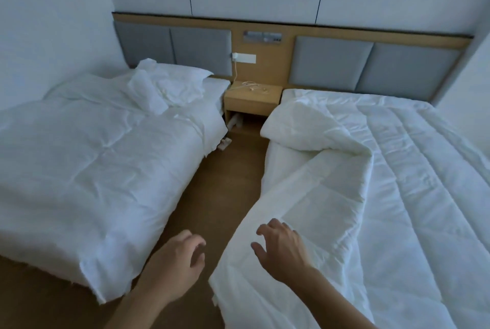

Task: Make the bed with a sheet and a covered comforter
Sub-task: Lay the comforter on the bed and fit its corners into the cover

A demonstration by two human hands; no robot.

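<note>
Left hand (177,262): fingers loosely curled, holding nothing, above the wooden floor (225,196) between the two beds.
Right hand (281,251): fingers spread, over the comforter's near edge; contact with the cloth cannot be told.
Comforter (397,182): white, quilted, spread on the right-hand bed. Its left edge is folded back and hangs toward the floor.
Left bed (92,156): crumpled white bedding, with a pillow (180,82) at its head.
Nightstand (252,98): between the beds, against the headboard (331,63), with a white cable (252,86) on top.
</note>
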